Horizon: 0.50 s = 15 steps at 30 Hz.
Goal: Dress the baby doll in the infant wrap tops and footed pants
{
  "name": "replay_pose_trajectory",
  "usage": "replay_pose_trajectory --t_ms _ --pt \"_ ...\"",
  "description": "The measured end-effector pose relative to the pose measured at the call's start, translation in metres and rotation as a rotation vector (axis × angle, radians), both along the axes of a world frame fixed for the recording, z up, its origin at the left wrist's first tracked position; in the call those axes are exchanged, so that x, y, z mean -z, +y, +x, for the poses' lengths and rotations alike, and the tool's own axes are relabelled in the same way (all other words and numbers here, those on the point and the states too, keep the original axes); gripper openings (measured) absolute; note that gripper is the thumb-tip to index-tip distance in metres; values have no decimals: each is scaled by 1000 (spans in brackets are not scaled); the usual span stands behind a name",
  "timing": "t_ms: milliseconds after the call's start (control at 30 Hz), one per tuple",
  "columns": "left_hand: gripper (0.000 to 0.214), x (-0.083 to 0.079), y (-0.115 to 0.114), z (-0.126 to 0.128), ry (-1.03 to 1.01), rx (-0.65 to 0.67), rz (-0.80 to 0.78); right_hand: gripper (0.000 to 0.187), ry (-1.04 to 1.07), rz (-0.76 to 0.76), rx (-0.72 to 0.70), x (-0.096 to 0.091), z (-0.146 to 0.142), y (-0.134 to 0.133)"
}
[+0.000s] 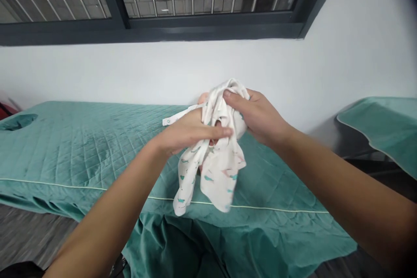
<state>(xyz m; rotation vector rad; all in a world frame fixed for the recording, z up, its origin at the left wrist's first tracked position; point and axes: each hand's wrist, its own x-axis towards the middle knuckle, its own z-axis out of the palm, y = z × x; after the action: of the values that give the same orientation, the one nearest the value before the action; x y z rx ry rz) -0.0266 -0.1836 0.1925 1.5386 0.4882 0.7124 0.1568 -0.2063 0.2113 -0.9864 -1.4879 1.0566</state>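
Note:
A small white baby garment [221,173] with a green and pink print hangs bunched in front of me, above the bed. My left hand [195,130] grips its left side, with the thumb across the front and the other fingers hidden by the cloth. My right hand [249,108] pinches the gathered top edge on the right. Two loose printed parts dangle below the hands, and a narrow strap [177,117] sticks out to the left. A pinkish rounded shape [203,97] shows behind the cloth at the upper left; I cannot tell what it is.
Below the hands lies a bed with a green quilted cover [97,147], a face hole at its left end. A white wall [130,74] and a dark-framed window [208,28] stand behind it. More green fabric [387,121] is at the right.

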Motion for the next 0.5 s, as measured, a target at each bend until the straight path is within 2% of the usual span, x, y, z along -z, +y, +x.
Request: replay_pose_trajectory --t_ms 100,233,333,433,500 --pt "39 6 -3 1 48 -4 13 49 100 -39 27 6 -2 3" --pt "38 16 5 3 -169 -165 -69 60 154 -131 -45 12 0 2" --pt "39 20 11 2 -292 -274 -129 57 39 -184 -194 17 6 -2" --pt "39 22 13 4 -305 -258 -171 49 -160 -248 -403 21 10 -4" --pt "44 23 12 7 -303 -218 -198 44 -191 -254 -388 23 10 -3"
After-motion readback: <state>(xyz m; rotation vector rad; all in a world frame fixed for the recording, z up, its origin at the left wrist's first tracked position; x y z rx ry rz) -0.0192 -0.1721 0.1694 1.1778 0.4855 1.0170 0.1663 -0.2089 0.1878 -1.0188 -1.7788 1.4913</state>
